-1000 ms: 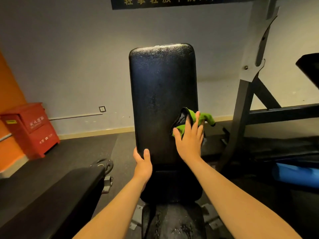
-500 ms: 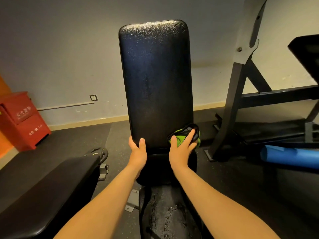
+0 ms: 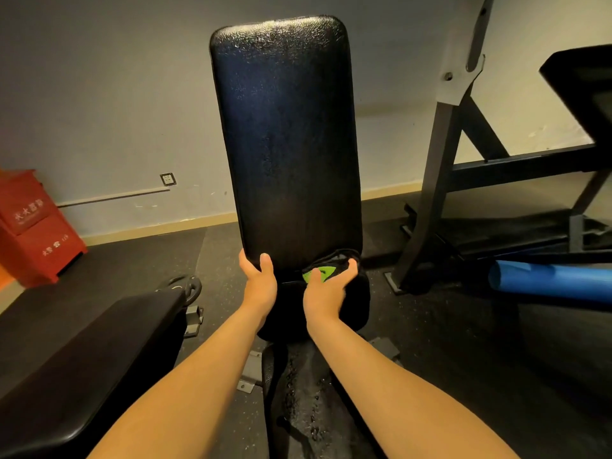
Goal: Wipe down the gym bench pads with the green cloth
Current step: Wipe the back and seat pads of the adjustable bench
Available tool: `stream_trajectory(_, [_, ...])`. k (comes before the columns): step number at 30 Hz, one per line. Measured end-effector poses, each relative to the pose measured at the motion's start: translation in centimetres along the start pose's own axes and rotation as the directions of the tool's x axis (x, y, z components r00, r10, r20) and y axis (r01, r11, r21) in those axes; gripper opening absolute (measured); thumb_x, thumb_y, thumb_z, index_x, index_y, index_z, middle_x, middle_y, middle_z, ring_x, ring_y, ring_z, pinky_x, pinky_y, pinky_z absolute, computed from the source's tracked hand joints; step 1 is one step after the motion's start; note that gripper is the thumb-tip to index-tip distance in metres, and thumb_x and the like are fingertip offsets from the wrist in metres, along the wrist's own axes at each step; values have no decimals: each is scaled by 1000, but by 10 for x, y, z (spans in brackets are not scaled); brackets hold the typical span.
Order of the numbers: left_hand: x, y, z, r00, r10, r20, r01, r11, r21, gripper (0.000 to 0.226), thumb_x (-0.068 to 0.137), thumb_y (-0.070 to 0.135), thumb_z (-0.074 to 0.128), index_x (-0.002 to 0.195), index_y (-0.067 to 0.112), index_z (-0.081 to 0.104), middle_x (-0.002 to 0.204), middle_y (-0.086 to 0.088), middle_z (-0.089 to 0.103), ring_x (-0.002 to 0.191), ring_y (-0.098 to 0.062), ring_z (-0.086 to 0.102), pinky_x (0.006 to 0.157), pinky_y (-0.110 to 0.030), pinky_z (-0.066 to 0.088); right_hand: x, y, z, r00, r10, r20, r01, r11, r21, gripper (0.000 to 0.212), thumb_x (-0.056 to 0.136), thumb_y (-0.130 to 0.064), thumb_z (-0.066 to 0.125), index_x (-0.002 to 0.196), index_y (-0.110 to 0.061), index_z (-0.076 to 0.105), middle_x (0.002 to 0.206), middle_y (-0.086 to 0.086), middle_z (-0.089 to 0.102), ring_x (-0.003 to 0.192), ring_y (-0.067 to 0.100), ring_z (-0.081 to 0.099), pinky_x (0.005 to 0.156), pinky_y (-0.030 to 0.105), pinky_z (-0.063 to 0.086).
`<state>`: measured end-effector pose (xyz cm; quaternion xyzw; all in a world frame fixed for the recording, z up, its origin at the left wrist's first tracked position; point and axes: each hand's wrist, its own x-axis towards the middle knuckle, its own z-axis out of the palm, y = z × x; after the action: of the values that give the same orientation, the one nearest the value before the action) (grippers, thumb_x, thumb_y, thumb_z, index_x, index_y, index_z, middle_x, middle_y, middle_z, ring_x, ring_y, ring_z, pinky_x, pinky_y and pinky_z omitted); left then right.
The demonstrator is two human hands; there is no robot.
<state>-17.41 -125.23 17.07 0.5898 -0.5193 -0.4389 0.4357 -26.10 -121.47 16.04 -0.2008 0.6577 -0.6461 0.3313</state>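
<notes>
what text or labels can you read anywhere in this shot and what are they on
Red cabinet, upper panel: white Chinese characters, too blurred to read.
Red cabinet, lower panel: white characters, phone symbol, digits, too small to read.
Back pad, green cloth: no lettering seen.

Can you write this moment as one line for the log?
step: wiping back pad | left hand: grips its lower left edge | right hand: holds green cloth at its bottom right corner | seat pad: droplets visible
</notes>
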Motion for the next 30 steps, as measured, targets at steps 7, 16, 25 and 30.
stream_trajectory(7, [2, -13, 1, 999, 34, -5, -34, 999, 33, 69, 105, 48, 32, 159, 25, -5, 165, -8, 17, 148, -33, 26, 121, -47, 24, 29, -4, -67, 912, -410, -12, 408, 910, -76, 33, 99, -11, 49, 127, -26, 41, 131, 5, 43, 107, 18, 54, 79, 25, 45])
stream_trajectory(16, [-37, -65, 28, 797, 589, 132, -533, 583, 613, 45, 97, 21, 55, 141, 14, 51, 144, -2, 51, 137, -21, 41, 119, -43, 25, 74, 32, -64, 938, -256, 235, 341, 814, -471, 26, 99, -5, 37, 116, 3, 56, 121, 24, 51, 117, 38, 47, 107, 44, 36])
stream_trajectory(25, [-46, -70, 83, 818, 478, 320, -535, 428, 728, 72, 101, 32, 47, 160, 21, 6, 167, -7, 6, 152, -32, 1, 123, -42, 7, 89, 38, -64, 984, -69, 164, 113, 954, -276, 54, 106, -35, 26, 153, -10, 25, 155, 11, 33, 140, 27, 34, 116, 46, 29])
stream_trajectory(30, [-42, -66, 88, 823, 484, 298, -514, 409, 754, 76, 96, 27, 51, 160, 23, 10, 163, -11, 11, 147, -36, 8, 122, -43, 11, 95, 68, -82, 979, 124, 164, -67, 946, -317, 43, 105, -25, 28, 144, -12, 41, 138, 14, 52, 117, 29, 53, 95, 37, 43])
